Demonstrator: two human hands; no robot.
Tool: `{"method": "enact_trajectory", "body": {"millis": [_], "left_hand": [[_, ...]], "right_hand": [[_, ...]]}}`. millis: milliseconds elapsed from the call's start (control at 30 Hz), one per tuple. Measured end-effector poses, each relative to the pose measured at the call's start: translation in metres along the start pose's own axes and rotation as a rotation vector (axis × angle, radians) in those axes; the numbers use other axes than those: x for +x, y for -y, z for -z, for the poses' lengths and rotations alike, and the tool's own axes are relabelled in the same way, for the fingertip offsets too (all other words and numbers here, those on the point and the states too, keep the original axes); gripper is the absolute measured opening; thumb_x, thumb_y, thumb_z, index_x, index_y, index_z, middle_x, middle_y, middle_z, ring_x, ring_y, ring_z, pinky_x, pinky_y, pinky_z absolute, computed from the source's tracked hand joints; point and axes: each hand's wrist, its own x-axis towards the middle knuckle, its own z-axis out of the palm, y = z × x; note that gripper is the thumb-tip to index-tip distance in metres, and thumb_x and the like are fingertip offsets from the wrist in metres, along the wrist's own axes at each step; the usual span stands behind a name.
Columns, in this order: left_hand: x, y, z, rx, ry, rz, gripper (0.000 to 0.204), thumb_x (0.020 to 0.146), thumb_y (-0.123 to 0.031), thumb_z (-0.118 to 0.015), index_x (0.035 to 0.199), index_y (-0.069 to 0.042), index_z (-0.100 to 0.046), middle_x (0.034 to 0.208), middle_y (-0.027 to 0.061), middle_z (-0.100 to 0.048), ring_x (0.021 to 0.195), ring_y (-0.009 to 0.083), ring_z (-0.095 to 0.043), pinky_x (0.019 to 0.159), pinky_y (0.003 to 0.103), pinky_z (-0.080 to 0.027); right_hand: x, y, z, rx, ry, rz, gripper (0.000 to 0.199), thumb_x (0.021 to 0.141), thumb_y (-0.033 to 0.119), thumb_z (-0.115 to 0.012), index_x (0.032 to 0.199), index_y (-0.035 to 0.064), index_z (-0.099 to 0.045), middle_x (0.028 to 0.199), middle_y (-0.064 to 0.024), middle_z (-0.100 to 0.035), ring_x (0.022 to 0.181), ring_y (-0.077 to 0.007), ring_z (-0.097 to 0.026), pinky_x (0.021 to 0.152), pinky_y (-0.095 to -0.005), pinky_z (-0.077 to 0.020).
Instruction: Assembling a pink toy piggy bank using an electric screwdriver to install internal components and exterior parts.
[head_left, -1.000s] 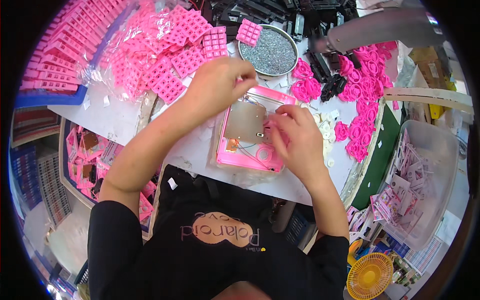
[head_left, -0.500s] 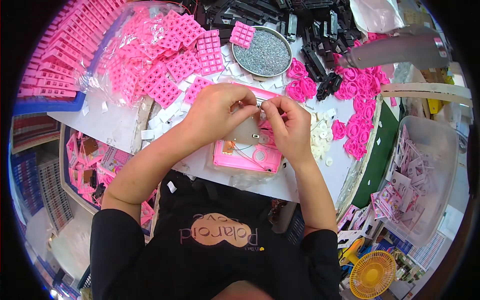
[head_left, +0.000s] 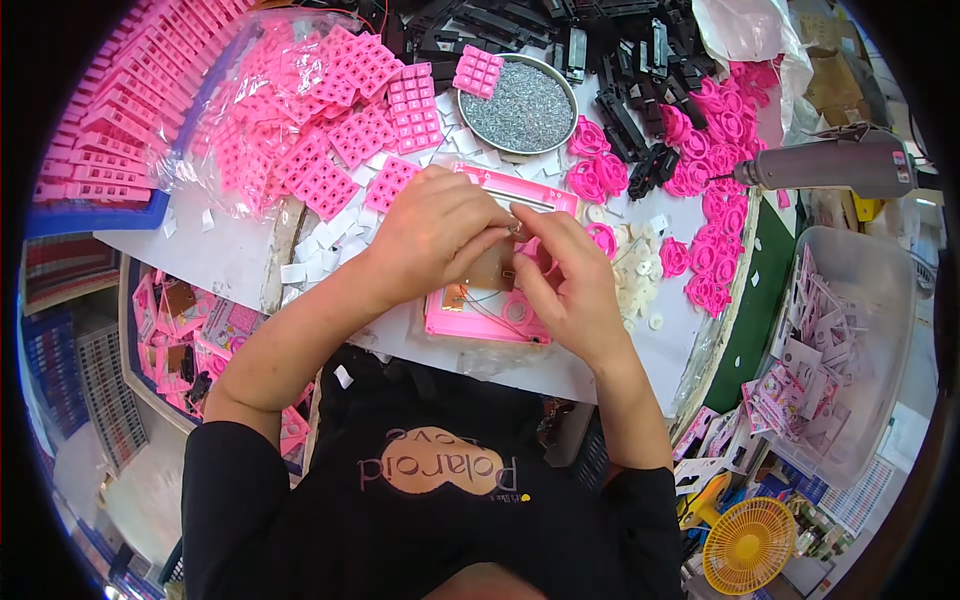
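Observation:
In front of me lies a pink plastic housing [head_left: 470,325] with thin wires in it. Over it is a brown circuit board [head_left: 490,278], its upper part hidden by my fingers. My left hand [head_left: 430,235] is closed, thumb and forefinger pinching a small metal part [head_left: 515,228] by the board's upper edge; its exact kind is too small to tell. My right hand [head_left: 575,275] reaches in from the right. Its forefinger touches near the same metal part, and its thumb rests at the board's right edge, so thumb and forefinger close around that side.
Pink keypads [head_left: 415,105] lie at the far left, beside a round dish of small screws [head_left: 517,105]. Black plastic parts [head_left: 630,115], pink rings [head_left: 720,220] and white discs [head_left: 640,270] surround the work. An electric screwdriver [head_left: 830,168] hangs at right, above a clear bin [head_left: 870,400].
The circuit board has tilted and now looks brown instead of grey. My right thumb has moved down to the board's edge, away from the forefinger. The screwdriver has swung slightly to the right and lower.

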Motion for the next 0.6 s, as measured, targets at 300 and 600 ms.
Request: {"method": "enact_trajectory", "body": {"millis": [300, 600], "left_hand": [[-0.010, -0.005, 0.010, -0.057, 0.017, 0.207, 0.010, 0.083, -0.004, -0.073, 0.092, -0.005, -0.069, 0.086, 0.0077, -0.070, 0.075, 0.0253, -0.063, 0.074, 0.038, -0.045], [-0.013, -0.002, 0.010, -0.003, -0.010, 0.199, 0.013, 0.081, -0.004, -0.074, 0.092, -0.006, -0.069, 0.085, 0.0083, -0.070, 0.076, 0.0267, -0.063, 0.076, 0.037, -0.044]], "right_hand": [[0.010, -0.098, 0.122, -0.479, -0.351, -0.304, 0.028, 0.083, 0.013, -0.067, 0.109, 0.0020, -0.072, 0.092, -0.0132, -0.071, 0.076, -0.0263, -0.065, 0.068, -0.0380, -0.0516], [0.099, -0.122, 0.094, -0.727, -0.325, -0.092, 0.026, 0.085, 0.019, -0.069, 0.108, 0.0050, -0.066, 0.097, -0.0203, -0.070, 0.095, -0.0397, -0.063, 0.083, -0.0455, -0.0509]]}}
